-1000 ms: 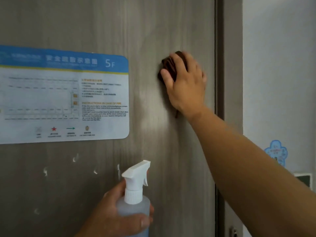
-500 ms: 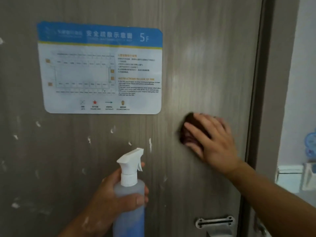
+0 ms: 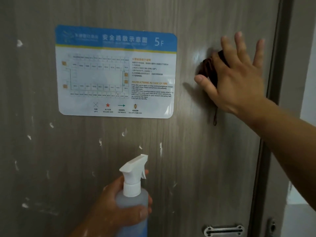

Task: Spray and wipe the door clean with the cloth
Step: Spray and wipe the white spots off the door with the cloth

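Note:
The grey wood-grain door [image 3: 196, 159] fills the view, flecked with white spots in its lower left half. My right hand [image 3: 236, 77] presses a dark brown cloth [image 3: 209, 69] flat against the door, fingers spread, just right of the sign; a strand of the cloth hangs below my palm. My left hand [image 3: 118, 207] grips a clear spray bottle [image 3: 133, 199] with a white trigger head, upright at the bottom centre, nozzle pointing right.
A blue-and-white evacuation plan sign [image 3: 116, 72] is stuck on the door at upper centre. The door's right edge and frame [image 3: 273, 100] run down next to my right hand. A metal plate [image 3: 224, 230] sits at the bottom right.
My right hand has slid the cloth up the door, from below the sign's level to beside its upper half. The bottle stays in my left hand.

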The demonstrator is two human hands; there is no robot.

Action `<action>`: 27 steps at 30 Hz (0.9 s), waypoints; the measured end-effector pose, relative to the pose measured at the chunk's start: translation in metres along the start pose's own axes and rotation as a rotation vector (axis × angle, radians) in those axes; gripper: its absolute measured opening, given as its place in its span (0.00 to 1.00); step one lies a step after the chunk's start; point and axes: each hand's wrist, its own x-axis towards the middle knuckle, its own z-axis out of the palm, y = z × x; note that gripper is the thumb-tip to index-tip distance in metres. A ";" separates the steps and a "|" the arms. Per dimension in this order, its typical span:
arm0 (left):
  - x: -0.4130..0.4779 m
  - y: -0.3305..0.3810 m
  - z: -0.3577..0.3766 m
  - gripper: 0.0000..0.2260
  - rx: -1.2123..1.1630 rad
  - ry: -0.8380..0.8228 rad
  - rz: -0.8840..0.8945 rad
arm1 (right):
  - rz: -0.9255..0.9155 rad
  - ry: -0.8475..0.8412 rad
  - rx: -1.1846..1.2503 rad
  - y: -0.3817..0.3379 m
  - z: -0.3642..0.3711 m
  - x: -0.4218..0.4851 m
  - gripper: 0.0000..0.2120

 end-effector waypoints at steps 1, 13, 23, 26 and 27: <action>0.001 0.001 0.001 0.39 -0.008 -0.003 -0.001 | -0.017 0.002 0.030 0.001 0.003 0.001 0.44; 0.010 -0.006 0.009 0.44 0.021 0.002 -0.032 | 0.080 0.272 0.394 -0.061 0.053 -0.086 0.24; 0.005 0.008 0.012 0.35 -0.012 0.023 0.021 | -0.027 0.265 0.329 -0.044 0.055 -0.094 0.21; 0.009 0.009 0.013 0.35 0.007 0.029 0.019 | 0.243 0.308 0.367 -0.030 0.048 -0.038 0.23; 0.009 0.009 0.013 0.33 0.012 0.028 0.018 | 0.271 0.311 0.371 -0.030 0.048 -0.030 0.24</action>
